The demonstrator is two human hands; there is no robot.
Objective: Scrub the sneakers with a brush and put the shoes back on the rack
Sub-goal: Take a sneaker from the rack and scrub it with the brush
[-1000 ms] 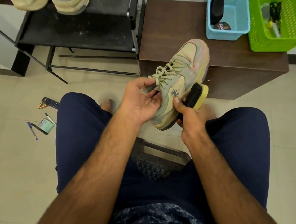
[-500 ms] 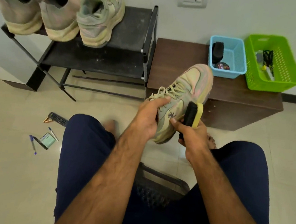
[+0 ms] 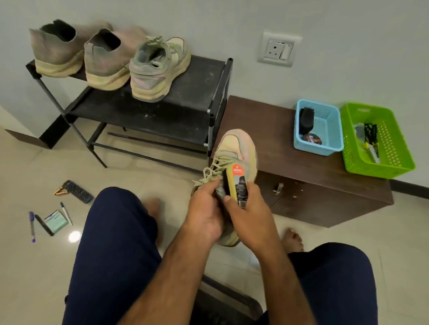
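Observation:
I hold a pastel green-and-pink sneaker [image 3: 238, 149] in front of my knees, toe pointing away. My left hand [image 3: 204, 213] grips its laced top near the tongue. My right hand [image 3: 248, 218] grips a yellow-backed brush [image 3: 236, 181] with a red and black label, laid over the sneaker's middle; its bristles are hidden. The matching sneaker [image 3: 157, 67] stands on the black shoe rack [image 3: 193, 102] at the back left, next to two grey-pink knit shoes [image 3: 59, 48] [image 3: 108, 57].
A brown low cabinet [image 3: 312, 171] stands right of the rack, bearing a blue basket [image 3: 332, 126] and a green basket [image 3: 393, 143]. A remote [image 3: 78, 191], pens [image 3: 31, 226] and a small pad [image 3: 55, 221] lie on the tiled floor at left. A dark stool [image 3: 231, 297] is under me.
My view has tilted up, bringing the rack's shoes and the wall into sight. The brush has turned from beside the sneaker to lie over its top, label side up.

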